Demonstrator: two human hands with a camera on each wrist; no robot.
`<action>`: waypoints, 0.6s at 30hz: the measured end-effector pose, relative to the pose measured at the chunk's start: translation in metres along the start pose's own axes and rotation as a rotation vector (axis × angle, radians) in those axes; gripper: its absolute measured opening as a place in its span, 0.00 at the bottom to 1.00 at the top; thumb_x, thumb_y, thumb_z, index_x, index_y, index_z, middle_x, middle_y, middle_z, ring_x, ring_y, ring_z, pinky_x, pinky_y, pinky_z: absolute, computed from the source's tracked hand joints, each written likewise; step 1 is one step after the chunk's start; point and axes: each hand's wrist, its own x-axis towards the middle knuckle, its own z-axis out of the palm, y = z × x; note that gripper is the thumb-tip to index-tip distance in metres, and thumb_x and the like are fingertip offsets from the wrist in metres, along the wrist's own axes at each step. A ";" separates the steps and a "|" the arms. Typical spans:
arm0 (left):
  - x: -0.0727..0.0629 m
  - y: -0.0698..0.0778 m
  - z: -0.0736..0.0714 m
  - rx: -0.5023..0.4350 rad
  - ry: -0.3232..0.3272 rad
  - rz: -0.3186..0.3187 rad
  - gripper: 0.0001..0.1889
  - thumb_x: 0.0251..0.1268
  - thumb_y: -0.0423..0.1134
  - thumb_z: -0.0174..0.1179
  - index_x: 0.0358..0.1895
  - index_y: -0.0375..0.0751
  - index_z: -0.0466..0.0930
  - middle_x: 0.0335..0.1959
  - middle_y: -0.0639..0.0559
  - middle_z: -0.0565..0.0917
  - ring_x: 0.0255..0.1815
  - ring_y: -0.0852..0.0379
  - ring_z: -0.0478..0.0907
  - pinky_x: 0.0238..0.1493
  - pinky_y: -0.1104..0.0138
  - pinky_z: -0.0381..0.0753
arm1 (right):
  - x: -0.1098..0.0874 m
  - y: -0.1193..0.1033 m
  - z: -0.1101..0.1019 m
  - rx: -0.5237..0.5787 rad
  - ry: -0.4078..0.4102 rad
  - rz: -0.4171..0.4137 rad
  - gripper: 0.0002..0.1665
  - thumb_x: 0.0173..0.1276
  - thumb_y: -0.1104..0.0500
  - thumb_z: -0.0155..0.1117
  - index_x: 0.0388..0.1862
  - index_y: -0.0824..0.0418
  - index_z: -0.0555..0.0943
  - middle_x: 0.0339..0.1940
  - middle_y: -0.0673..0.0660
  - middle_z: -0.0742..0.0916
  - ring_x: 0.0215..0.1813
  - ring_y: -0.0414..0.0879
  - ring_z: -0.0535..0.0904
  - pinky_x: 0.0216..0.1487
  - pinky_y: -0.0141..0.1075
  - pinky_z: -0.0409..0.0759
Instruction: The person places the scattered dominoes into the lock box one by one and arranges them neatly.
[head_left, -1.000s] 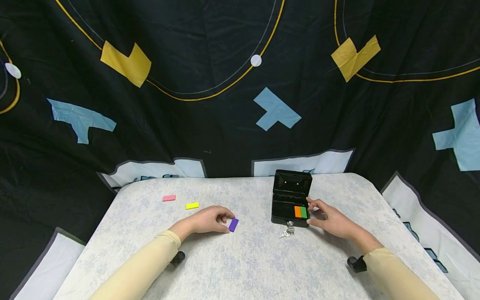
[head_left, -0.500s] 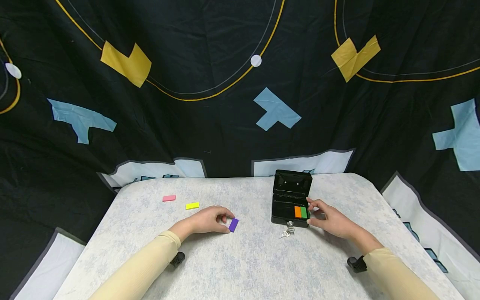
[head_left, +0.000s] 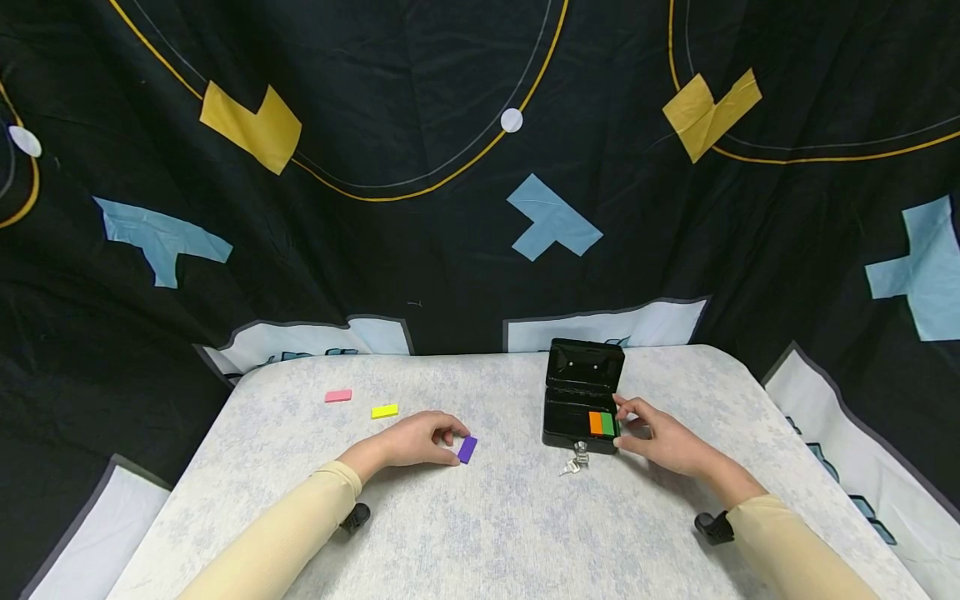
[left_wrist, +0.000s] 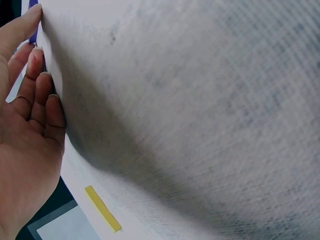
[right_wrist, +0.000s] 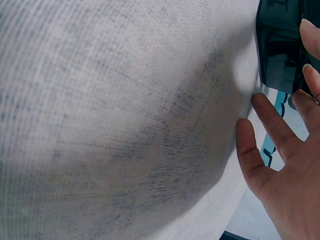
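On the left of the table, my left hand (head_left: 416,438) pinches a small purple block (head_left: 467,451) between thumb and index finger. The other fingers bend loosely beneath. In the left wrist view the thumb lies against the same purple block (left_wrist: 33,35). My right hand (head_left: 667,442) touches the right side of an open black cash box (head_left: 562,432) with its thumb and index finger; its other fingers spread out, as the right wrist view shows. Inside the box an orange block (head_left: 595,423) and a green block (head_left: 607,424) stand side by side at the right.
A yellow block (head_left: 385,411) and a pink block (head_left: 338,396) lie on the table (head_left: 480,533), left of and beyond my left hand. Small keys (head_left: 572,467) hang at the box's front lock. A dark patterned curtain (head_left: 420,275) stands behind the table.
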 end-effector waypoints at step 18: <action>0.000 0.000 0.001 0.016 0.012 -0.005 0.19 0.61 0.42 0.75 0.54 0.45 0.84 0.36 0.55 0.79 0.39 0.57 0.73 0.42 0.63 0.72 | 0.000 0.000 0.000 0.006 -0.002 0.006 0.19 0.75 0.52 0.67 0.54 0.58 0.70 0.82 0.63 0.62 0.63 0.59 0.76 0.63 0.60 0.71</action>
